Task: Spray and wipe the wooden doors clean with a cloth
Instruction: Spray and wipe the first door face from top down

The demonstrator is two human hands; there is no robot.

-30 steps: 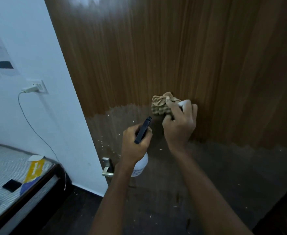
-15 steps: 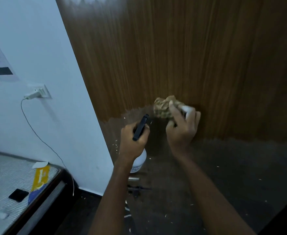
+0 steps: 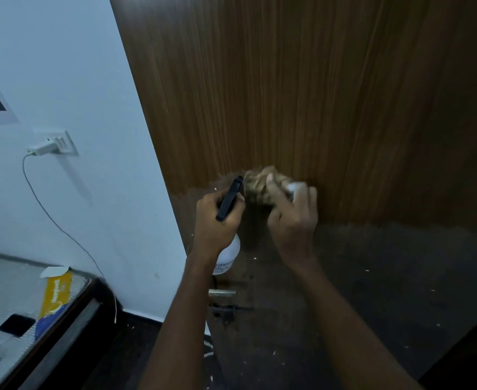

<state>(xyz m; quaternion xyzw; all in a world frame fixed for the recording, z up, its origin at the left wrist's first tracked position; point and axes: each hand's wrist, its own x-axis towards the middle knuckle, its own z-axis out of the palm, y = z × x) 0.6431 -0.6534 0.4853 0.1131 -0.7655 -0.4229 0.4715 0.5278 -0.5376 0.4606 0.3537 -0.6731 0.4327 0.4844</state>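
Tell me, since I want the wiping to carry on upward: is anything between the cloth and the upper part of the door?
Nothing visible. The right hand presses the cloth on the wooden door, and the panel above it is bare. The spray bottle, gripped by the left hand, sits left of the cloth, not above it.

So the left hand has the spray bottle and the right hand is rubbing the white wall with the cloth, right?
Not quite. The head view shows the right hand rubbing the cloth on the wooden door, not the white wall. The rest is right: the left hand has the spray bottle.
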